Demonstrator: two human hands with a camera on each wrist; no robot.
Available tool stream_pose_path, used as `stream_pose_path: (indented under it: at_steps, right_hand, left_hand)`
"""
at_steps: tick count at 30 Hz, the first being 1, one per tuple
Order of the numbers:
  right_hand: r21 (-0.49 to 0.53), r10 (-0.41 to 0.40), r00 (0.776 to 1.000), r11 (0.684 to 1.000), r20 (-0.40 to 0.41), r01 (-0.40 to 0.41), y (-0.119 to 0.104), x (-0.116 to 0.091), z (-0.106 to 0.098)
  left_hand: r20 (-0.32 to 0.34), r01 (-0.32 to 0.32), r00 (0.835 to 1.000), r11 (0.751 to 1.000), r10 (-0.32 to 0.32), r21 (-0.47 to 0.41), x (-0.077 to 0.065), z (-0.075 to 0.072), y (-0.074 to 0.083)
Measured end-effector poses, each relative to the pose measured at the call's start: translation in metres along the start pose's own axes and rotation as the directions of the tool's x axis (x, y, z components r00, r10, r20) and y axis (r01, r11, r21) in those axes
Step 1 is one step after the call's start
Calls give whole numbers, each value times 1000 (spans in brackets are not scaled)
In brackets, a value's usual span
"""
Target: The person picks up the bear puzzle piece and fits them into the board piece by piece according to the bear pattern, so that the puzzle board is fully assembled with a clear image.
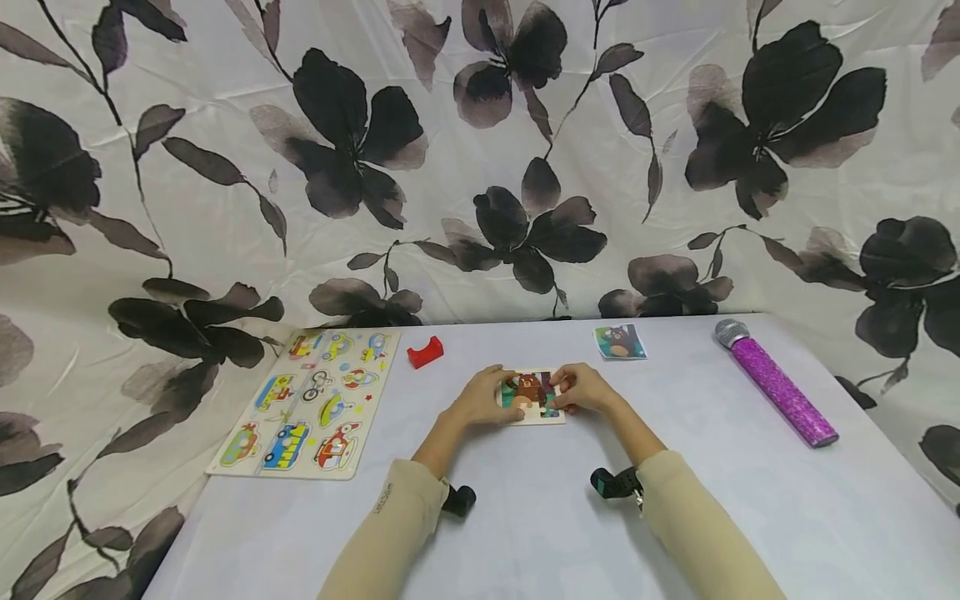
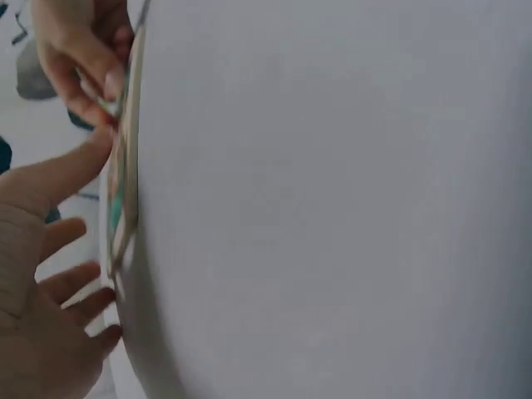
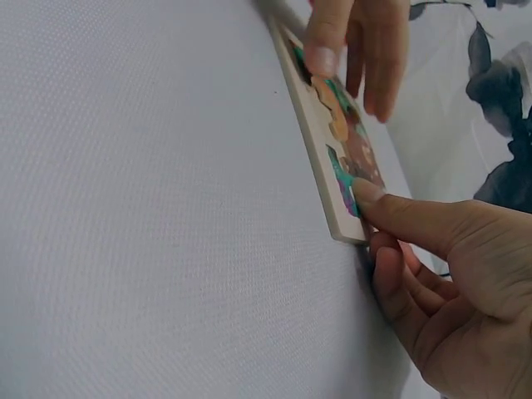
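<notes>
A small wooden jigsaw puzzle with a brown bear picture lies on the white table between both hands. Pale bare wood shows along its near part. My left hand is at the puzzle's left side. In the left wrist view its thumb reaches to the board while the other fingers are spread beside the edge. At the right side, my right hand has thumb and curled fingers on a teal and purple puzzle piece near the board's corner. Its index fingertip is partly hidden.
A wooden peg board with colourful vehicles lies at left. Near the back edge are a red plastic piece and a bear picture card. A glittery purple microphone lies at right. Behind the table hangs a flowered cloth.
</notes>
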State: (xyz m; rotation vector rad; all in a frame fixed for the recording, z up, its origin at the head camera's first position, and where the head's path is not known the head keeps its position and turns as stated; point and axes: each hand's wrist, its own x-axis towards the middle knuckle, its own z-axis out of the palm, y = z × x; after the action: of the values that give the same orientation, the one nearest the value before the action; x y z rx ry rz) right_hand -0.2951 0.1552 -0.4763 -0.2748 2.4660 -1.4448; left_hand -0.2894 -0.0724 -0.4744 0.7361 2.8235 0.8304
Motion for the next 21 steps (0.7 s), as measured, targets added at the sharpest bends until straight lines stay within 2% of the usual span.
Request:
stream_pose_path:
  at_steps: [3, 7, 10, 16, 19, 21]
  right_hand:
    - [-3, 1, 1000, 1000, -3, -1, -1, 0, 0]
    - [-31, -13, 1000, 999, -28, 12, -2, -2, 1]
    - [-27, -35, 999, 999, -32, 34, -1, -4, 0]
    - [110, -80, 994, 991, 71, 72, 10, -18, -14]
    - [104, -100, 991, 990, 86, 91, 17, -35, -26]
    - [58, -123, 991, 991, 60, 119, 21, -50, -35]
  left_hand:
    - [132, 27, 991, 999, -31, 33, 5, -11, -3]
    - [224, 17, 974, 998, -30, 62, 8, -19, -5]
    - [238, 33, 970, 998, -44, 50, 9, -19, -6]
    - [254, 76, 964, 997, -79, 21, 9, -18, -8]
    - [265, 80, 961, 997, -82, 16, 8, -16, -7]
    - [263, 83, 961, 997, -83, 11, 8, -14, -7]
